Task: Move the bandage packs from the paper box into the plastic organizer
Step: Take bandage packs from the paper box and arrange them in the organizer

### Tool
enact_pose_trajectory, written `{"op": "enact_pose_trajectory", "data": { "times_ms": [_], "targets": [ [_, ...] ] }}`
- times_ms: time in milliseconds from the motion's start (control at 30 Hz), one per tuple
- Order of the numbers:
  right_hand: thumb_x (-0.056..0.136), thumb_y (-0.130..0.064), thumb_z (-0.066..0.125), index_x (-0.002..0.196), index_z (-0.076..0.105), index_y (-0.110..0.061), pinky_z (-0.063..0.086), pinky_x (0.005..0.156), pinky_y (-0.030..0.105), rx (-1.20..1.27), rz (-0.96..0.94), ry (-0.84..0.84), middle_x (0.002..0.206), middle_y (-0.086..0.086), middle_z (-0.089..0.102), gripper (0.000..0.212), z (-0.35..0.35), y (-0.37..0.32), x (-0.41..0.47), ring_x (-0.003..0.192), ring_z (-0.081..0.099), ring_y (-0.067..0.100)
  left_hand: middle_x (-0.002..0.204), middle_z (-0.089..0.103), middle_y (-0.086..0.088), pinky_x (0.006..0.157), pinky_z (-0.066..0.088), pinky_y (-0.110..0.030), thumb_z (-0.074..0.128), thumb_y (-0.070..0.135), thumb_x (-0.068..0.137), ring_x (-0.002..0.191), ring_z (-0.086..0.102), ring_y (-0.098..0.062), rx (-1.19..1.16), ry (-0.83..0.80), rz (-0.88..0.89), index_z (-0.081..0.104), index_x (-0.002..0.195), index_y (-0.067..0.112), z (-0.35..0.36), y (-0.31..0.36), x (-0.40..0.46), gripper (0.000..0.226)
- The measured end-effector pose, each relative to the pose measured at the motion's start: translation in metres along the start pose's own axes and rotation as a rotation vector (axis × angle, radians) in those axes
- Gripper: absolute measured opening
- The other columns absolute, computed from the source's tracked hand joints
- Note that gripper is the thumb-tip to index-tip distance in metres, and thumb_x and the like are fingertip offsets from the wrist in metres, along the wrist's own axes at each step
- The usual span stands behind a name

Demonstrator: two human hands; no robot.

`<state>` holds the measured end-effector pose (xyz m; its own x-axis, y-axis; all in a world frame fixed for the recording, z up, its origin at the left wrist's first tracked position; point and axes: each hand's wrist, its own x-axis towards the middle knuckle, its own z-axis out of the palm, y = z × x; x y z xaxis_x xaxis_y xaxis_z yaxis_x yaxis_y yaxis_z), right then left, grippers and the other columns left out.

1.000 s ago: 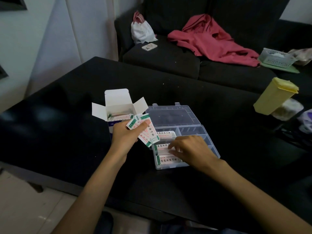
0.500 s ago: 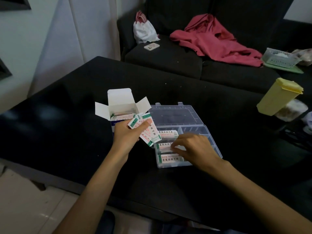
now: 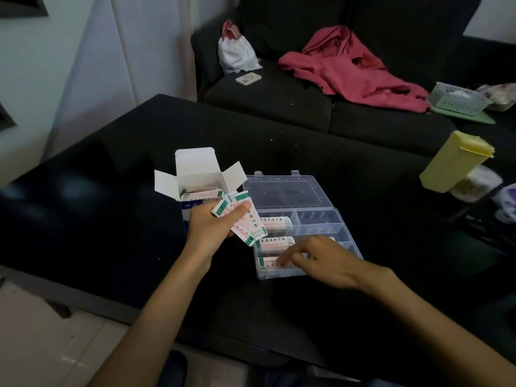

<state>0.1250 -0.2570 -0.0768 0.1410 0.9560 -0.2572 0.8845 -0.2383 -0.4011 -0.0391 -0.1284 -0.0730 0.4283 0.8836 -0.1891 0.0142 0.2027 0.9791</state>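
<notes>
left hand (image 3: 212,227) grips fanned bandage packs (image 3: 245,219), diagonal | right hand (image 3: 321,261) fingers spread, pressing pack (image 3: 272,263) lying crosswise in plastic organizer (image 3: 321,219)

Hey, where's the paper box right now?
In the head view, the paper box stands open on the black table, left of centre, just left of the plastic organizer and right behind the left hand.

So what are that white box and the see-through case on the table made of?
The paper box looks like thin matte white cardboard: its flaps stand folded open along sharp creases. The plastic organizer seems to be clear, hard, glossy plastic: the dark table shows through its lid and moulded dividers. The bandage packs look like printed paper wrappers, though a coated film can't be ruled out.
</notes>
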Motion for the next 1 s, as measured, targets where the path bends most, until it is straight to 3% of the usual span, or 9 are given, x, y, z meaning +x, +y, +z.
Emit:
{"op": "enact_pose_trajectory", "data": {
  "times_ms": [200, 267, 333, 400, 467, 533, 633, 800, 1000],
  "targets": [
    [0.098, -0.033, 0.034, 0.111, 0.063, -0.014, 0.028, 0.084, 0.019, -0.211, -0.095, -0.002, 0.114, -0.004, 0.053, 0.036, 0.002, -0.008, -0.011, 0.105, 0.045, 0.009, 0.09, 0.073, 0.002, 0.059, 0.054, -0.016, 0.073, 0.018, 0.082, 0.076, 0.07, -0.007, 0.021, 0.014, -0.007, 0.07, 0.098, 0.015, 0.001, 0.0, 0.0, 0.016],
    [0.1, -0.04, 0.031, 0.109, 0.065, -0.017, 0.03, 0.082, 0.021, -0.222, -0.087, 0.015, 0.107, -0.007, 0.053, 0.042, 0.003, -0.012, -0.012, 0.101, 0.047, 0.008, 0.09, 0.073, 0.001, 0.059, 0.054, -0.017, 0.073, 0.018, 0.082, 0.076, 0.07, -0.007, 0.02, 0.009, -0.006, 0.07, 0.096, 0.016, 0.002, 0.0, 0.0, 0.014],
    [0.097, -0.052, 0.027, 0.098, 0.068, -0.023, 0.043, 0.079, 0.023, 0.001, 0.001, 0.16, 0.097, -0.007, 0.06, 0.05, 0.0, -0.017, -0.009, 0.091, 0.056, 0.007, 0.087, 0.074, 0.0, 0.061, 0.056, -0.02, 0.074, 0.019, 0.081, 0.075, 0.071, -0.01, 0.02, -0.003, -0.021, 0.071, 0.093, 0.016, 0.004, -0.001, -0.002, 0.013],
    [0.093, -0.054, 0.03, 0.092, 0.064, -0.025, 0.049, 0.066, 0.018, 0.441, 0.118, 0.318, 0.088, -0.006, 0.066, 0.045, -0.007, -0.022, -0.003, 0.077, 0.063, 0.004, 0.082, 0.075, -0.001, 0.061, 0.057, -0.022, 0.075, 0.02, 0.08, 0.072, 0.072, -0.011, 0.019, -0.023, -0.039, 0.071, 0.089, 0.014, 0.009, -0.001, -0.005, 0.011],
    [0.093, -0.042, 0.048, 0.095, 0.06, -0.022, 0.052, 0.06, 0.017, 0.803, 0.19, 0.274, 0.086, -0.004, 0.069, 0.023, -0.011, -0.031, 0.004, 0.073, 0.068, 0.007, 0.077, 0.074, -0.002, 0.061, 0.058, -0.022, 0.076, 0.019, 0.078, 0.068, 0.072, -0.012, 0.015, -0.038, -0.047, 0.071, 0.083, 0.013, 0.014, -0.001, -0.008, 0.009],
    [0.089, -0.026, 0.062, 0.098, 0.062, -0.018, 0.054, 0.06, 0.019, 0.967, 0.232, 0.24, 0.083, -0.001, 0.072, 0.012, -0.006, -0.039, 0.008, 0.072, 0.071, 0.01, 0.075, 0.074, -0.003, 0.061, 0.058, -0.023, 0.077, 0.018, 0.077, 0.066, 0.072, -0.013, -0.014, -0.046, -0.066, 0.071, 0.081, 0.013, 0.019, -0.003, -0.009, 0.009],
    [0.086, -0.01, 0.066, 0.102, 0.067, -0.007, 0.053, 0.059, 0.016, 1.138, 0.285, 0.364, 0.078, 0.003, 0.073, 0.016, 0.005, -0.042, 0.01, 0.067, 0.07, 0.009, 0.079, 0.075, -0.006, 0.06, 0.057, -0.019, 0.075, 0.015, 0.079, 0.067, 0.071, -0.011, -0.106, -0.103, -0.137, 0.071, 0.085, 0.011, 0.023, -0.005, -0.01, 0.008],
    [0.087, -0.013, 0.065, 0.096, 0.065, -0.013, 0.052, 0.058, 0.016, 1.258, 0.33, 0.528, 0.073, -0.003, 0.073, 0.008, 0.01, -0.037, 0.01, 0.064, 0.068, 0.004, 0.097, 0.075, -0.003, 0.075, 0.056, -0.019, 0.06, 0.006, 0.089, 0.091, 0.07, -0.012, -0.172, -0.35, -0.201, 0.068, 0.104, 0.012, 0.019, -0.001, -0.004, 0.018],
    [0.088, -0.026, 0.065, 0.101, 0.069, -0.018, 0.051, 0.058, 0.014, 1.148, 0.306, 0.455, 0.079, -0.006, 0.074, 0.016, 0.01, -0.038, 0.009, 0.065, 0.067, 0.004, 0.081, 0.075, 0.007, 0.068, 0.056, -0.016, 0.071, 0.011, 0.082, 0.077, 0.071, -0.004, -0.033, -0.212, -0.107, 0.069, 0.097, 0.016, 0.025, -0.003, -0.005, 0.016]
  ]
}}
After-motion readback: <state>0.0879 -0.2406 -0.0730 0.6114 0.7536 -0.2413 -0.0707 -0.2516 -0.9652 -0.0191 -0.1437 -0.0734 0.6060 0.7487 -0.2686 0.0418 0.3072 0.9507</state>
